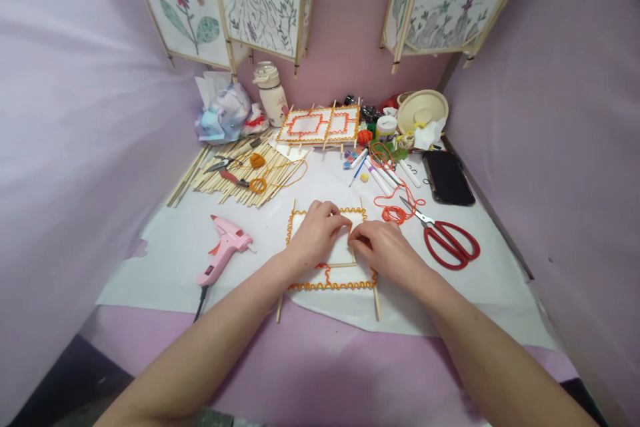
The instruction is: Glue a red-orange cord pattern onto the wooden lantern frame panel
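Observation:
A stick frame (333,287), edged with wavy orange-yellow yarn, lies on the white sheet in front of me. My left hand (317,233) rests over its upper middle, thumb and fingertips pinched on a short length of orange-red yarn (349,233). From the right, my right hand (383,247) pinches the same yarn slightly lower, beside an inner stick. Another bit of red yarn (328,275) sits near the frame's bottom edge. Both hands cover much of the frame's inner part.
A pink glue gun (227,247) lies left; red-handled scissors (450,243) and a phone (449,177) lie right. Behind are loose sticks (215,180) with pliers (227,173), a finished-looking yarn panel (320,125), markers (383,177), tangled red yarn (395,213) and a bottle (271,95). Paper lanterns (260,0) hang above.

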Tool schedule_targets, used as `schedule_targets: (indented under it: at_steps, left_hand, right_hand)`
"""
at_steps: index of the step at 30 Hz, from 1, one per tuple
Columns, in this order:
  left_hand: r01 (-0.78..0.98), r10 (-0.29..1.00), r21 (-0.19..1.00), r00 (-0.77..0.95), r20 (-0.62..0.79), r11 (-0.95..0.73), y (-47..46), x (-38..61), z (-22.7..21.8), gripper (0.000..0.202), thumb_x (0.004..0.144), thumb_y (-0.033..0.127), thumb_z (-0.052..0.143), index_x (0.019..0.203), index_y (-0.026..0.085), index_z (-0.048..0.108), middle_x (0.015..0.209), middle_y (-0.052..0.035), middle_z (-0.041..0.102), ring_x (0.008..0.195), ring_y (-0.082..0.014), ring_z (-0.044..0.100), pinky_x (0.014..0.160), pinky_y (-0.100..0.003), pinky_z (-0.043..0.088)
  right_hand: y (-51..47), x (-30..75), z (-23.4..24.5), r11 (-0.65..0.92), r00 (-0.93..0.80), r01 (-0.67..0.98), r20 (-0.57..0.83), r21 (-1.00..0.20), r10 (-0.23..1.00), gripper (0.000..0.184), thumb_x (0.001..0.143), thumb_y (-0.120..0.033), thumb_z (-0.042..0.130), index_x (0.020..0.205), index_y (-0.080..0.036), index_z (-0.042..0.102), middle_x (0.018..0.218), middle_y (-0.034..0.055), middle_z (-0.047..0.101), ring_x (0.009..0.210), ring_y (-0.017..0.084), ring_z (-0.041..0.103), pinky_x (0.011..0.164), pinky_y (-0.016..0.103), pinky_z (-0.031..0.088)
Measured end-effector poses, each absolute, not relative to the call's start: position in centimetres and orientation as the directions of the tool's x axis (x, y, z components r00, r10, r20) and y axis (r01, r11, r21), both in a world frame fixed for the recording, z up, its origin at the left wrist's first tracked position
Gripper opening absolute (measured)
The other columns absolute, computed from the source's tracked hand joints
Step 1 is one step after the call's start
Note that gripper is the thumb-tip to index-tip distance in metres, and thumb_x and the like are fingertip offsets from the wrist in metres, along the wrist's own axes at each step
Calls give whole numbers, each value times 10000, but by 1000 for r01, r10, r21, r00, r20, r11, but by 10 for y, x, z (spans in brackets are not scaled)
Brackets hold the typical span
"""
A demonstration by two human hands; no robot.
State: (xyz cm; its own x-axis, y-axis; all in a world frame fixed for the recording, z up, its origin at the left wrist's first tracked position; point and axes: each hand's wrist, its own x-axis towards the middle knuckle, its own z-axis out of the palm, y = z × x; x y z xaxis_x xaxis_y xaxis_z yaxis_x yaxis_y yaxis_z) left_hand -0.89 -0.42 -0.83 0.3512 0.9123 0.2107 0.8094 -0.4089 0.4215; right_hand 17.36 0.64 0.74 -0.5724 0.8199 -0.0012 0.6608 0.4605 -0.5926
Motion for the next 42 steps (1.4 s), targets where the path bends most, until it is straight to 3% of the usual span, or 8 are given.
schedule_targets:
  at_steps: [7,16,27,35,38,42]
  left_hand:
    - [783,919,481,344,193,-394,-5,-8,-10,227,902,163,547,1033,231,718,1041,-73,568,1012,-227,464,927,-390,432]
    - [791,931,490,308,198,-366,-1,-1,-10,92,851,173,626,878,177,714,998,-74,576,995,-226,466,924,-383,430]
    - [840,924,393,296,244,-373,-3,-4,-11,138,879,208,594,899,198,731,1000,-81,578,977,-242,461,899,-419,444]
    - [843,919,381,295,263,-380,-2,-2,-12,136,878,191,589,888,183,724,990,-80,588,967,-236,464,900,-405,439]
    - [838,922,400,279,269,-370,-1,-1,-12,129,867,177,596,881,187,724,970,-72,592,952,-231,467,890,-401,437]
    - [835,936,444,215,277,-324,3,2,-13,117,841,169,615,830,202,727,939,-60,587,948,-230,473,880,-401,439]
  right_hand:
    - [10,175,0,471,-564,612,68,-635,823,166,882,-154,544,797,-189,682,809,25,700,772,167,595,733,292,368]
    - [19,176,-8,452,-502,537,161,-712,850,143,875,-185,565,781,-191,673,779,10,697,724,154,589,696,279,368]
    - [26,180,-10,451,-481,661,122,-600,868,168,871,-180,538,777,-178,677,791,14,694,750,154,578,761,302,323]
    - [26,181,-12,466,-475,656,155,-594,866,160,879,-194,539,784,-184,668,789,12,686,758,158,575,769,307,331]
    - [25,180,-11,464,-453,616,195,-637,870,152,888,-227,540,805,-189,662,803,18,681,786,168,580,790,321,349]
    - [27,182,-8,345,-433,425,147,-837,889,131,859,-259,558,914,-192,656,834,20,667,789,163,591,755,300,408]
